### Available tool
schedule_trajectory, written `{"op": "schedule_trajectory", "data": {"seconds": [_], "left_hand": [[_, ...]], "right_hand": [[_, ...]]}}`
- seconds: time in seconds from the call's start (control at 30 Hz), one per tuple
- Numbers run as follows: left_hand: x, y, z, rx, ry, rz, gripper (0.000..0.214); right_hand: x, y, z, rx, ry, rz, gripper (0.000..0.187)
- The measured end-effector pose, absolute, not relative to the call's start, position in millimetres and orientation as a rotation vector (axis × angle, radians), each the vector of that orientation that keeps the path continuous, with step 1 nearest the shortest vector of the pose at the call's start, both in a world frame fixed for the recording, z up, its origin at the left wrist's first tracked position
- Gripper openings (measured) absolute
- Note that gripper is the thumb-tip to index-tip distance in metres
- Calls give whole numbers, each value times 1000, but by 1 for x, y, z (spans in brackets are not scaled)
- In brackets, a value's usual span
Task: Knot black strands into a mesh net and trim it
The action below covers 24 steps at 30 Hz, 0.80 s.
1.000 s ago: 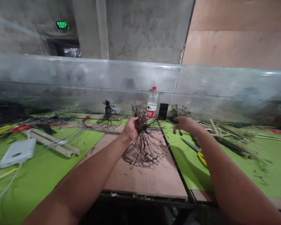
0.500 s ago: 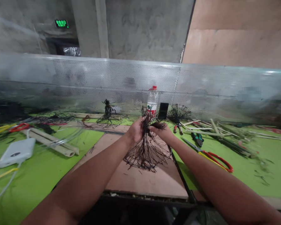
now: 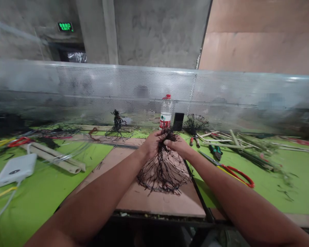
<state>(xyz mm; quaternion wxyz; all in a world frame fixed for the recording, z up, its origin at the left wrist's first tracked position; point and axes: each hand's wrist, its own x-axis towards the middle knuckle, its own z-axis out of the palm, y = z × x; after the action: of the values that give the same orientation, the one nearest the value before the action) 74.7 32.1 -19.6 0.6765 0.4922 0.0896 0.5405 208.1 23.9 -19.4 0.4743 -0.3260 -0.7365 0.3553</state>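
A bundle of thin dark wiry strands (image 3: 161, 173) stands on the wooden board (image 3: 134, 202), gathered at its neck and flaring out below like a skirt. My left hand (image 3: 153, 143) is closed around the left side of the neck. From the right, my right hand (image 3: 179, 145) grips the same neck, its thumb pressed across the strands. A short tuft of ends sticks up above both hands. Some of my fingers are hidden behind the bundle.
Right of the board lie red-and-yellow-handled scissors (image 3: 237, 174), pliers (image 3: 216, 151) and cut stalks (image 3: 257, 161). A bottle (image 3: 166, 115) and a dark upright phone-like slab (image 3: 179, 120) stand behind. On the left are bamboo tubes (image 3: 56, 159) and a white power bank (image 3: 15, 168). A perforated metal screen (image 3: 105, 89) runs across the back.
The tuft at the top, spread upward and to the right before, is now drawn together between my hands. My right thumb has moved over the neck. The view has shifted slightly.
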Motion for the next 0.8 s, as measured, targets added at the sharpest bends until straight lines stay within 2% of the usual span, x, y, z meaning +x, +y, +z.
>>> {"op": "schedule_trajectory", "data": {"seconds": [0.13, 0.3, 0.47, 0.57, 0.8], "left_hand": [[73, 30, -18, 1073, 242, 1145, 26], [70, 35, -19, 1031, 318, 1205, 26], [75, 31, -16, 1048, 251, 1147, 21], [76, 24, -11, 1061, 220, 1139, 17], [54, 26, -6, 1146, 319, 1124, 28]], "right_hand": [[210, 22, -13, -638, -1848, 1024, 39], [211, 22, -17, -730, -2033, 964, 50], [199, 25, -21, -827, -1831, 777, 29], [199, 25, -20, -738, -1676, 762, 27], [206, 24, -24, -843, -1495, 907, 26]]}}
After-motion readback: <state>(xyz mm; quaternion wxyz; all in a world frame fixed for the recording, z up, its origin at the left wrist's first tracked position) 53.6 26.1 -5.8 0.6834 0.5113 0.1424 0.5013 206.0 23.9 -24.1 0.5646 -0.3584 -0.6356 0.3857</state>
